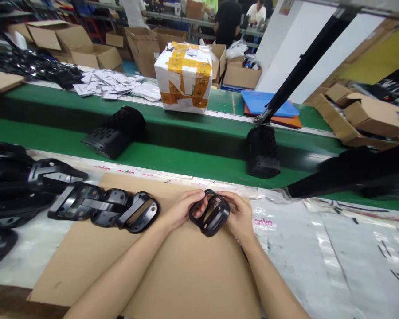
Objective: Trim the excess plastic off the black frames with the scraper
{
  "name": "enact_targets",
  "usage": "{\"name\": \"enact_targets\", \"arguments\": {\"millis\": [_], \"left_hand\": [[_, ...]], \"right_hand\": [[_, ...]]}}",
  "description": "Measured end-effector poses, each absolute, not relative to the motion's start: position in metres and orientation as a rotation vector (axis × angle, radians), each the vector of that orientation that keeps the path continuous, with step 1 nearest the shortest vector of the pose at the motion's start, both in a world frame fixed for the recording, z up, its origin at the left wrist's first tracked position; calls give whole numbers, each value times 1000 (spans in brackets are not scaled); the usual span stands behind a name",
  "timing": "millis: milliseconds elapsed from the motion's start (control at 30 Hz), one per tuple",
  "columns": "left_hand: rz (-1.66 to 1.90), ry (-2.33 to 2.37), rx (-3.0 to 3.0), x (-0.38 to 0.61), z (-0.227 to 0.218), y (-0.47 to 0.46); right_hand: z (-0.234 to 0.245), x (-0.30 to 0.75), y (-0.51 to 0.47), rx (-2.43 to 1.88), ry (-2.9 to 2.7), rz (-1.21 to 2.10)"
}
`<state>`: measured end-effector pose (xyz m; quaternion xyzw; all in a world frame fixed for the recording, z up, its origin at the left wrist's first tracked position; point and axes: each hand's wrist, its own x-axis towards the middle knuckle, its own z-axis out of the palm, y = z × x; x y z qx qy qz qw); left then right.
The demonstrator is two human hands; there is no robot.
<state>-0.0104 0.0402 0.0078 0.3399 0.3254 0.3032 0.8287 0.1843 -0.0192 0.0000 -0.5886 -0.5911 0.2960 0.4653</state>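
Black plastic frame (215, 217) pieces are our work: one is held between our left hand (186, 206), its fingers curled into the opening, and our right hand (240, 216) on the opposite rim, above the cardboard sheet (193, 274). Judging by this, one is in progress; similar parts (111, 207) lie at left, finished or not we cannot tell. Perforated housings (115, 133) rest beyond, before a taped box (185, 82); none obstructs our hands.
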Motion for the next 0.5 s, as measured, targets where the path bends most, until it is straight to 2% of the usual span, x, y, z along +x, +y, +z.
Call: {"name": "enact_targets", "arguments": {"millis": [233,500], "left_hand": [[658,702,858,-10,14,35],[809,706,1129,-75,98,21]], "right_hand": [[3,183,-11,-1443,-1546,833],[-19,195,2,-1546,-1694,694]]}}
